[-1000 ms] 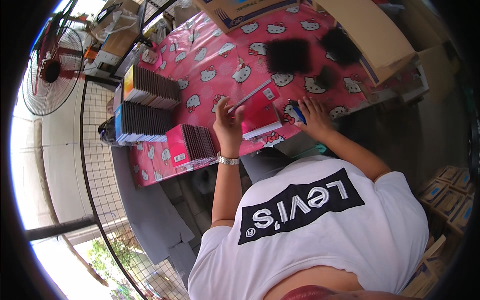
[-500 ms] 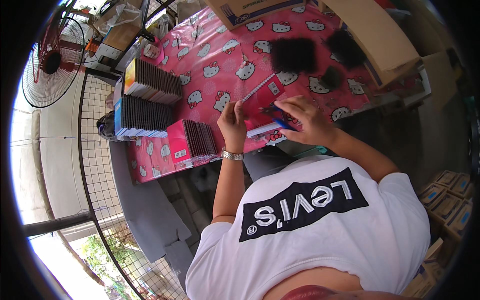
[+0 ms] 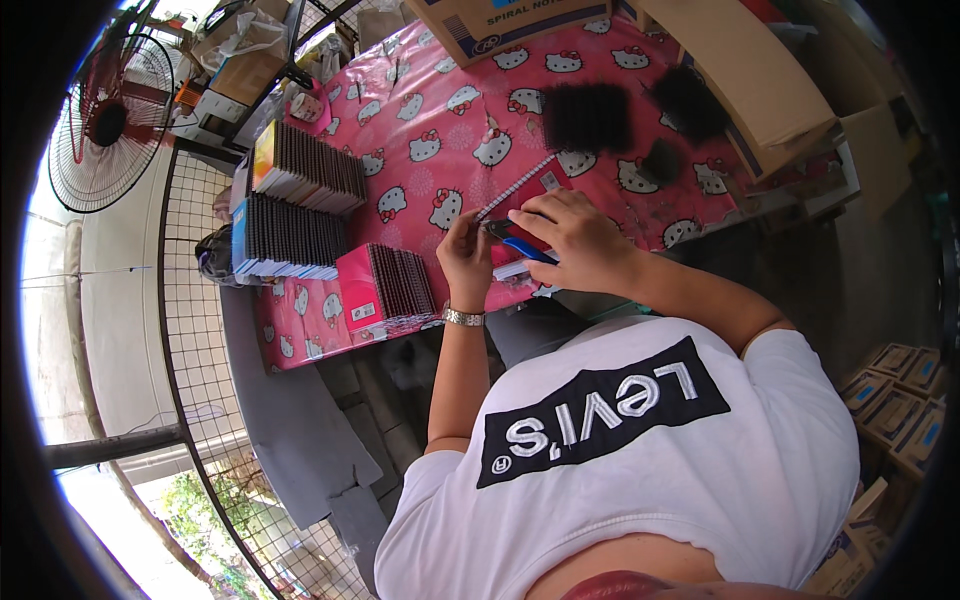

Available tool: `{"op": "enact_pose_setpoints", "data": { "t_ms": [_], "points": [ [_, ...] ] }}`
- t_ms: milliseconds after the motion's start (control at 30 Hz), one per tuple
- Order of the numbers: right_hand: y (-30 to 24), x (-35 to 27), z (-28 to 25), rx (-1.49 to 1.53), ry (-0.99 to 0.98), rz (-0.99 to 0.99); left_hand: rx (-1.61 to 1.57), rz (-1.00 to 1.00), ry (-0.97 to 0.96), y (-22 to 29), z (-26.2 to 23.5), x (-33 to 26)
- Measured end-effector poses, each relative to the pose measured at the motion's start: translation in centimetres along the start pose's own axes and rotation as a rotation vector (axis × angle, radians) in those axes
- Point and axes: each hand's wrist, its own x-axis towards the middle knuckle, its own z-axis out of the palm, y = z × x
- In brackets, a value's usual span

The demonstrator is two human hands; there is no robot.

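A red spiral notebook (image 3: 527, 185) lies on the pink patterned tablecloth (image 3: 440, 110) in front of me. My left hand (image 3: 465, 252), with a metal watch on the wrist, pinches the notebook's near edge by the wire spiral. My right hand (image 3: 570, 238) is closed around a blue-handled tool (image 3: 522, 245), whose tip meets the spiral end next to the left fingers. Part of the notebook is hidden under both hands.
Rows of spiral notebooks (image 3: 300, 165) stand at the table's left, with a pink-covered row (image 3: 385, 290) near the front edge. Black spiral coils (image 3: 588, 117) lie farther back. Cardboard boxes (image 3: 745, 65) stand behind and at the right. A fan (image 3: 105, 125) and wire mesh stand left.
My right hand has moved left from the notebook's right side, bringing the blue tool to the spiral end by my left hand. The notebook has shifted a little under my hands.
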Motion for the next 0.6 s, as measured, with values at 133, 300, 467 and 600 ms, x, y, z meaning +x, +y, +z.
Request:
{"op": "enact_pose_setpoints", "data": {
  "t_ms": [133,300,467,600],
  "points": [
    [0.3,-0.2,0.7,0.249,-0.086,0.145,0.021,0.082,0.023,-0.5,-0.2,-0.1],
    [-0.3,-0.3,1.3,1.040,-0.296,0.534,0.049,0.154,0.187,-0.6,-1.6,-0.9],
    [9.0,-4.4,2.2,0.210,0.139,0.388,-0.131,0.006,0.684,4.0,-8.7,-1.1],
    [14.6,-9.0,5.1,-0.002,-0.025,0.393,0.078,-0.158,0.843,3.1,-17.0,-4.0]
  ]
}}
